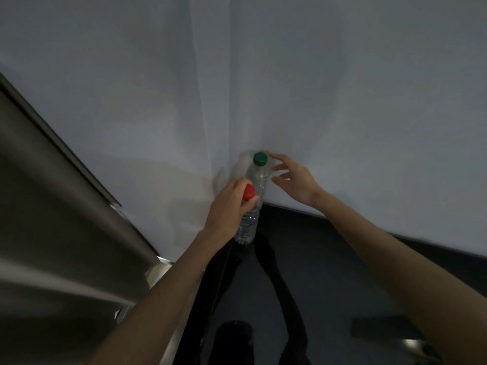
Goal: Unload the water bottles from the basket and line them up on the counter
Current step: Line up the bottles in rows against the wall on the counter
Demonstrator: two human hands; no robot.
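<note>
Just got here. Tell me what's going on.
A person is handling two clear water bottles in front of a white wall. The left hand grips the red-capped bottle by its neck. The right hand, fingers spread, touches the green-capped bottle right beside it. Neither a basket nor a counter is in view.
</note>
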